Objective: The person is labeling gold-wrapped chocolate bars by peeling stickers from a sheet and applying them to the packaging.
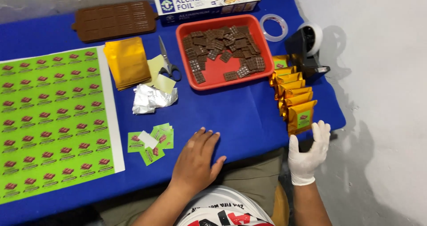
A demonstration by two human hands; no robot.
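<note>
gold packets [297, 102] lie just beside the gloved right hand [308, 154], fingers apart; left hand [195, 160] flat, empty.

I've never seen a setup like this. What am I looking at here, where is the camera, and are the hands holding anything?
There is no machine: a person wears one camera on the head, looking down at their own hands over a blue table. The bare left hand rests flat on the table, holding nothing. The right hand, in a white glove, is raised and open beside a row of gold packets. On the table lie a red tray of small chocolate bars, a green sticker sheet, cut stickers, gold pouches, scissors, crumpled foil, a brown mould, a foil box and a tape dispenser.
</note>
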